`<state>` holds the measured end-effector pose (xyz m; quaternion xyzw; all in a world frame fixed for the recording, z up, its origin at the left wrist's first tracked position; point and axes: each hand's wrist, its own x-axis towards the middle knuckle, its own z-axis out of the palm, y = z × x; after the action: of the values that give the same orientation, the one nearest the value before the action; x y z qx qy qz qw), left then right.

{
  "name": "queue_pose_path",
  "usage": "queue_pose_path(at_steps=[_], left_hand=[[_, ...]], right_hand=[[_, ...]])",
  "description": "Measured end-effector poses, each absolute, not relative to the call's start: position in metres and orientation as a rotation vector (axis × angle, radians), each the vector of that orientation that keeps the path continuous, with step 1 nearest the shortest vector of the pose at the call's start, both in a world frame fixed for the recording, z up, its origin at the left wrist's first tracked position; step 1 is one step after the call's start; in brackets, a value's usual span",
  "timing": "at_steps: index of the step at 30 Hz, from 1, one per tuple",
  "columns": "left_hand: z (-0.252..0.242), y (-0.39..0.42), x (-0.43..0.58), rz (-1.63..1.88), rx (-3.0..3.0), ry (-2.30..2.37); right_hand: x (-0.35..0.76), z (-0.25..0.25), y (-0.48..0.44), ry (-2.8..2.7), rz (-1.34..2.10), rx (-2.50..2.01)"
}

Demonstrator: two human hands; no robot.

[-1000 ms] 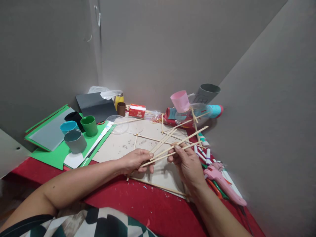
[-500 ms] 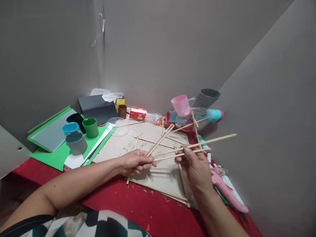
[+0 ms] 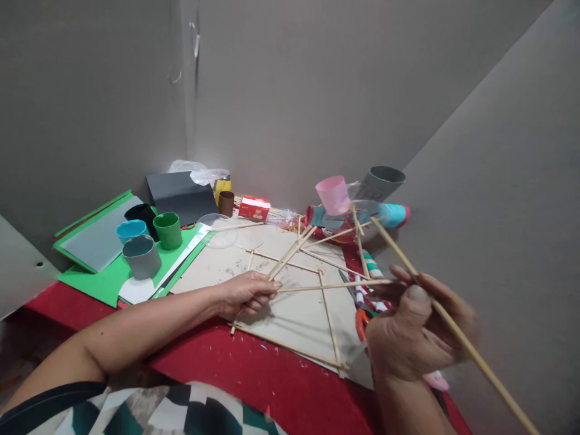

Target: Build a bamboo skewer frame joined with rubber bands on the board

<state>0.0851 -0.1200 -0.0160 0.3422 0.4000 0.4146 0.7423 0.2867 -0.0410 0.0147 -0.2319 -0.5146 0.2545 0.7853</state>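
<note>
My left hand [image 3: 251, 294] is closed around the near ends of several thin wooden sticks [image 3: 292, 254], above the pale board. One of these sticks [image 3: 330, 286] runs right toward my right hand; whether it touches that hand is unclear. A longer stick [image 3: 471, 347] is pinched between the thumb and fingers of my right hand [image 3: 419, 326], slanting down to the right. Below the hands, a four-sided frame of sticks [image 3: 333, 323] lies on the board [image 3: 272, 326]. More joined sticks [image 3: 359, 241] stand behind it.
Several cups, among them a green cup [image 3: 167, 231] and a gray cup [image 3: 142, 258], stand on green sheets at the left. A red box [image 3: 254, 208] is at the back. Pink [image 3: 333, 194] and dark gray [image 3: 383, 183] cups are back right. Orange-handled scissors [image 3: 361, 325] lie beside my right hand.
My right hand has moved right and nearer, and its stick has swung from nearly level to a steep slant. Scissors have come into view. My left hand has barely moved.
</note>
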Motion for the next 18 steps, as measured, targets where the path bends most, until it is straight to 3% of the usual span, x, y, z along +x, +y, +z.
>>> queue_pose_path(at_steps=[6,18], left_hand=[[-0.023,-0.115,0.078,0.985,0.674,0.842],[-0.032,-0.108,0.071,1.019,0.6,0.703]], right_hand=[[0.291,0.011,-0.033,-1.087,0.491,-0.556],[0.28,0.015,-0.05,-1.038,1.215,-0.518]])
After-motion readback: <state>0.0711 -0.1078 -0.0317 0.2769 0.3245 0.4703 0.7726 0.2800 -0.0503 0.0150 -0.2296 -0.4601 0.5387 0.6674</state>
